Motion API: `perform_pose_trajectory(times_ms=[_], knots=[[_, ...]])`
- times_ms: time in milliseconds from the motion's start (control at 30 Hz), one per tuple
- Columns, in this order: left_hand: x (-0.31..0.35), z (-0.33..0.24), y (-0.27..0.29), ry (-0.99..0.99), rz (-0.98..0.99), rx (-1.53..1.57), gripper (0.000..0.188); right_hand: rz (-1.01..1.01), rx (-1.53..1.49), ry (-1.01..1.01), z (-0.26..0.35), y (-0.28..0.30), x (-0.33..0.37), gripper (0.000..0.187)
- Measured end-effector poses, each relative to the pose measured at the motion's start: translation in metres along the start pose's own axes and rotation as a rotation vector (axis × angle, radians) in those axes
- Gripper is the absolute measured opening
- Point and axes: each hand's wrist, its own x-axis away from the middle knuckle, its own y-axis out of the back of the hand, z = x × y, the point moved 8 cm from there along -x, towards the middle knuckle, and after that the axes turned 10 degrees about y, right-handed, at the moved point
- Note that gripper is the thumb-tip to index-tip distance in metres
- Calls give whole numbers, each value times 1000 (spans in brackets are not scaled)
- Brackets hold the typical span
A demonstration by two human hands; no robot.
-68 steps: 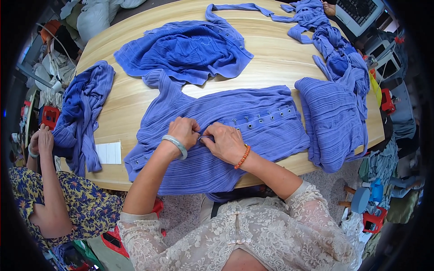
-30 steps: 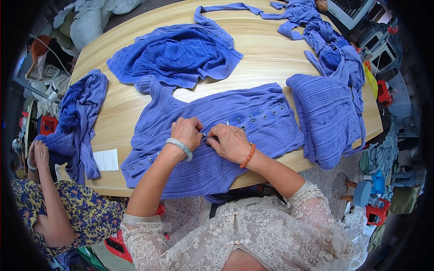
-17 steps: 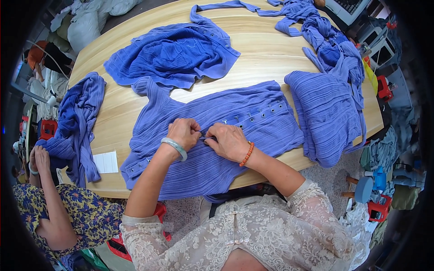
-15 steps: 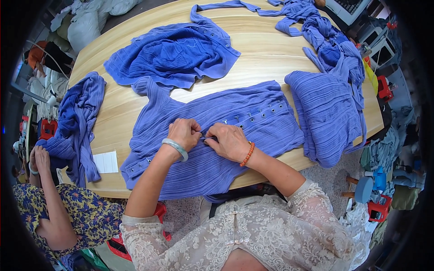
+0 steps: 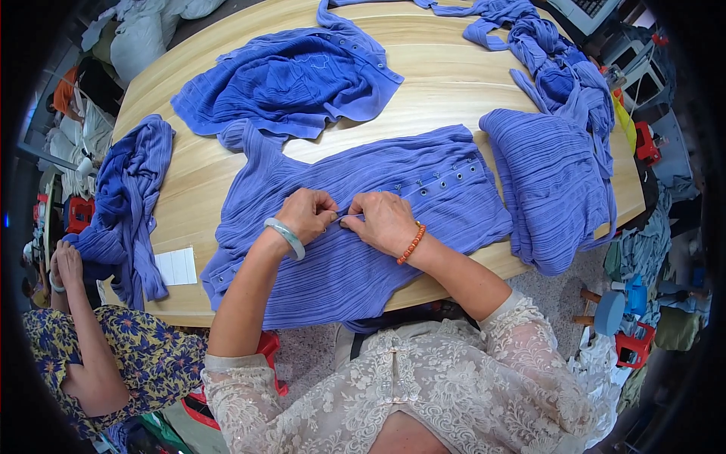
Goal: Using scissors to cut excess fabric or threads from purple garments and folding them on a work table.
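The left hand and right hand, close together, pinch the blue garment between their fingers. It lies spread on the near tabletop, left of a folded bundle; stuffed white sacks, contents hidden, sit beyond the far left edge.

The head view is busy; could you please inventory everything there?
Curved wooden table: 1, tan, centre
Spread ribbed garment: 1, periwinkle, central
Folded ribbed garment: 1, periwinkle, right
Rumpled cloth garment: 1, blue, far side
Crumpled heaps: 2, periwinkle, left, far right
Rectangular paper: 1, white, left
Round stool: 1, blue, right
Plastic stools: several, red, both sides
Bulging sacks: several, white, upper left
Other people: at least 2, floral or orange clothing, left
Lace top: 1, cream, bottom
Left hand, pale bangle: 1, centre
Right hand, orange beads: 1, centre
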Motion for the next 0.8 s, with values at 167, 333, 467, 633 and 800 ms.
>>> perform_pose_trajectory(times_ms=[167, 333, 467, 633, 800], knots=[[-4, 13, 4, -30, -158, -15, 14, -92, 105, 198, 1, 7, 22, 21], [6, -21, 1, -228, -335, -178, 17, -111, 94, 212, -7, 18, 36, 18], [3, -42, -5, -252, -351, -236, 18, -136, 59, 208, -5, 22, 30, 17], [-14, -42, -16, -111, -240, -279, 9, -176, 30, 189, -9, 23, 23, 17], [-16, -37, -15, -112, -132, -200, 13, -131, 7, 124, -20, 18, 10, 22]])
